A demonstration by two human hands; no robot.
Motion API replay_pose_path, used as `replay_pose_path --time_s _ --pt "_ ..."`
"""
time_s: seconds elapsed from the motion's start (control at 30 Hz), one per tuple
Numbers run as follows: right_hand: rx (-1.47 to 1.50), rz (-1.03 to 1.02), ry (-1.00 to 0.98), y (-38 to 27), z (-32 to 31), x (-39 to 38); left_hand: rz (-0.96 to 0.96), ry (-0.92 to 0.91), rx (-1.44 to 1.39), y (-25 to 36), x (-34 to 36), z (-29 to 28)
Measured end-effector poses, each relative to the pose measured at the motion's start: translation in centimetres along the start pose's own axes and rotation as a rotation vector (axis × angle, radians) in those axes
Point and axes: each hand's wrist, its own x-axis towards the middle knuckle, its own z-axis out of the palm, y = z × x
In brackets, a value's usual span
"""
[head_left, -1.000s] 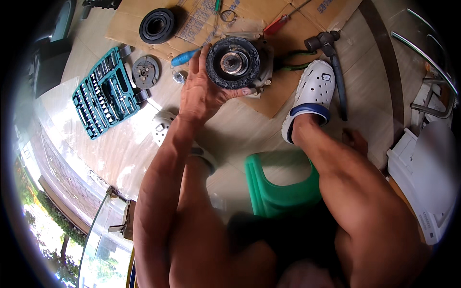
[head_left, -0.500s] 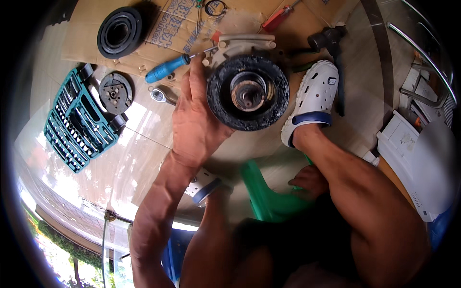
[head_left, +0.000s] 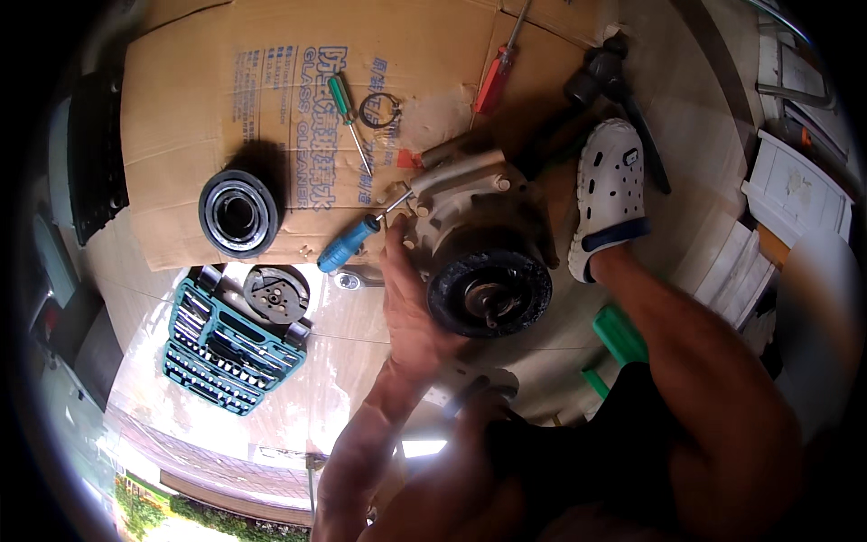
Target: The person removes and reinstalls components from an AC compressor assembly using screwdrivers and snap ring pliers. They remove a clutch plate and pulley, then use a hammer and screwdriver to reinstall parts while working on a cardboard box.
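Note:
A metal compressor (head_left: 470, 194), dusty and greyish, lies on the cardboard's near edge, its black round front (head_left: 492, 289) and central shaft turned toward me. My left hand (head_left: 411, 303) holds it from the left side, fingers along the body and some of them hidden. Close by those fingers lie a blue-handled screwdriver (head_left: 350, 244) and a ratchet wrench (head_left: 348, 280). My right hand does not show. Farther left sit a black pulley (head_left: 239, 214) with a central bearing and a round metal clutch plate (head_left: 275, 294).
A flattened cardboard sheet (head_left: 181, 117) bears a green-handled screwdriver (head_left: 339, 95), a snap ring (head_left: 379, 110) and a red-handled screwdriver (head_left: 493, 79). A teal socket set (head_left: 235, 348) lies open at left. Beside my clogged foot (head_left: 614, 181) rests a hammer (head_left: 623, 86). Green plastic (head_left: 621, 334) shows below.
The view has shifted, showing more cardboard. The compressor appears tilted differently, its body now more visible. My right hand, earlier by the green plastic, has left the picture; my left hand stays on the compressor.

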Motion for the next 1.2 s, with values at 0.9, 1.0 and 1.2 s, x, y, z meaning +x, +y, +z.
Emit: replay_pose_path --time_s 0.9,1.0,1.2 --pt "-0.635 -1.0 0.591 -27.0 -18.2 -9.8 0.155 0.109 0.19 -0.1 0.8 0.4" --pt "-0.578 -1.16 0.534 -27.8 -18.5 -7.6 0.174 0.148 0.192 0.0 0.4 0.5" --pt "-0.498 -1.361 0.428 -29.4 -15.8 -0.5 0.186 0.297 0.341 0.8 -1.5 1.0"
